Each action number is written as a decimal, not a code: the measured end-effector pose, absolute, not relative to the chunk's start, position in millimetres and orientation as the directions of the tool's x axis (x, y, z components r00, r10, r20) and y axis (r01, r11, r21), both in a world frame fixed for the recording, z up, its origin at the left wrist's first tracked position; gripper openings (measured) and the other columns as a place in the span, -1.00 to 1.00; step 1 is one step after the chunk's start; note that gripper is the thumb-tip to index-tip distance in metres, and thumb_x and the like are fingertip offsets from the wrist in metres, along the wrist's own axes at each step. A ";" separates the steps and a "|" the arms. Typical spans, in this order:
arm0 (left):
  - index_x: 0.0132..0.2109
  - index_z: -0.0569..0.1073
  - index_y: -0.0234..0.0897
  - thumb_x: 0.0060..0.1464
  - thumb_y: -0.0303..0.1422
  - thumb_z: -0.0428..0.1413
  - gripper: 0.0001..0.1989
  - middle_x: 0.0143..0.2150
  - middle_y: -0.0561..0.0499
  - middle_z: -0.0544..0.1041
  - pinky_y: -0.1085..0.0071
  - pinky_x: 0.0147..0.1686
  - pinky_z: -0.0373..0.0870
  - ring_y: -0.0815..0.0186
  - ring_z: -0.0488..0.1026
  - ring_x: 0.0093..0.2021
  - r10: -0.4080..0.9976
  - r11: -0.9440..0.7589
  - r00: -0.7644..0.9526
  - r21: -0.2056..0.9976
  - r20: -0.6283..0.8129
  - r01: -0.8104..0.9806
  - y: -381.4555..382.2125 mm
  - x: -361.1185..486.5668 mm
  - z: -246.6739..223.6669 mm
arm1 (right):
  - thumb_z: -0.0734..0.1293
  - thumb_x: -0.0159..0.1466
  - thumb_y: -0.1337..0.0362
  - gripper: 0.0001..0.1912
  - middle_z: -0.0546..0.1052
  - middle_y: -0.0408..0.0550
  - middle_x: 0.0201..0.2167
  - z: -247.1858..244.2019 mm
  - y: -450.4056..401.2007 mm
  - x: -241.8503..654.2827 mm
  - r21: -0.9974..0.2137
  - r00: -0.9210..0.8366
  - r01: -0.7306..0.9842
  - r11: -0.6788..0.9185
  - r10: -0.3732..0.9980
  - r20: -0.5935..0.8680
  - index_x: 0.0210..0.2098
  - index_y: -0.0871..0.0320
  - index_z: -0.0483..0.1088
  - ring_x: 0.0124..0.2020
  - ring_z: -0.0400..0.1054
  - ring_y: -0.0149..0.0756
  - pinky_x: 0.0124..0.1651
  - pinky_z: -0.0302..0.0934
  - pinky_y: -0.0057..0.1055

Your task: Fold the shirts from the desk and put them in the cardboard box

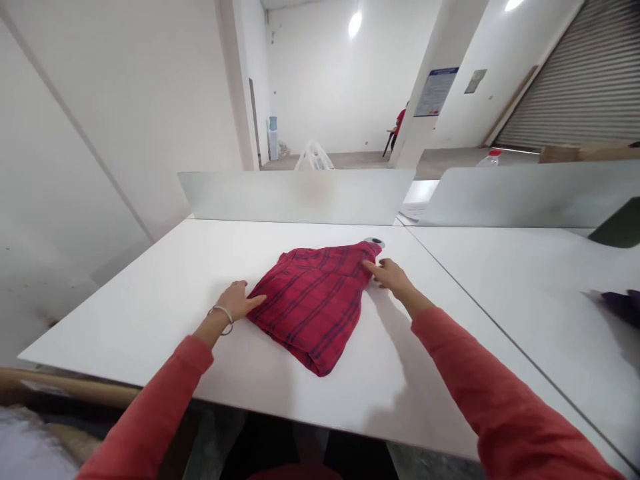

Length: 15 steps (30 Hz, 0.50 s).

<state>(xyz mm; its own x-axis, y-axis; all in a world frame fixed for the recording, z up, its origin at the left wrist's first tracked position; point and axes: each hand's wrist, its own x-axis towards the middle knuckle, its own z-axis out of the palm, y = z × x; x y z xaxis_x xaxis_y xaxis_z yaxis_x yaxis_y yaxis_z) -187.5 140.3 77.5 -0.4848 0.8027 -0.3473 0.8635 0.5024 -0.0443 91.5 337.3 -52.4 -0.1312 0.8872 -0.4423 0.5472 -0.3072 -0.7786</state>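
Note:
A red plaid cloth (317, 290) with dark stripes lies folded on the white table (165, 293), narrowing toward its upper right corner. At its left edge is my left hand (237, 301), fingers apart, the thumb resting on the fabric. My right hand (389, 275) is at the narrow upper right end, its fingers apart and the fingertips touching the cloth's edge. Neither hand grips the cloth. Just behind that corner, a round grey and black item (375, 242) is partly covered by the fabric.
A frosted divider (295, 197) runs along the table's back edge, with a second divider (530, 193) to its right. A dark item (623, 307) and a green object (620, 225) are at the far right. An open cardboard box (75, 390) stands at the lower left.

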 end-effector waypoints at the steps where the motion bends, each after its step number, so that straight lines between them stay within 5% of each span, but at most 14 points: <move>1: 0.01 0.27 -0.45 -0.11 0.08 -0.05 -0.29 0.04 -0.25 0.32 0.34 -0.06 0.23 0.10 0.30 0.00 0.792 0.494 -0.467 -0.035 -0.393 0.869 148.7 -188.7 74.3 | 0.27 0.03 -0.12 -0.19 0.40 0.25 -0.19 -55.8 334.2 95.1 -0.762 -0.138 0.542 -0.355 0.857 -0.497 0.06 0.40 0.12 -0.29 0.36 -0.17 -0.35 0.32 -0.30; 8: -0.04 0.30 -0.39 -0.30 0.03 0.14 -0.28 -0.07 -0.20 0.42 0.36 -0.27 0.31 0.11 0.39 -0.13 0.719 0.522 -0.449 -0.014 -0.530 0.853 188.6 -188.9 56.5 | 0.32 -0.04 -0.14 -0.26 0.44 0.17 -0.30 -57.6 323.3 78.2 -0.755 -0.221 0.571 -0.322 0.826 -0.519 -0.07 0.31 0.22 -0.40 0.38 -0.20 -0.42 0.31 -0.31; 15: -0.17 0.42 -0.36 -0.28 -0.16 0.21 -0.50 -0.18 -0.09 0.50 0.41 -0.30 0.35 0.18 0.43 -0.19 0.666 0.610 -0.475 0.052 -0.575 0.791 190.6 -182.9 47.5 | 0.27 0.08 0.02 -0.41 0.42 0.17 -0.22 -68.9 324.1 73.1 -0.685 -0.194 0.704 -0.188 0.877 -0.440 -0.03 0.30 0.17 -0.20 0.35 -0.11 -0.23 0.27 -0.26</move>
<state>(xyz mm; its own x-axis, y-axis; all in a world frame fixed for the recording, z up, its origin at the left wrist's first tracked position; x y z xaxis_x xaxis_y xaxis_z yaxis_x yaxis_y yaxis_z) -182.9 190.6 47.5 -0.4753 0.6660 -0.5750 0.7910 0.6096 0.0524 73.1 324.1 -68.9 -0.1943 0.8767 -0.4400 0.7040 -0.1878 -0.6850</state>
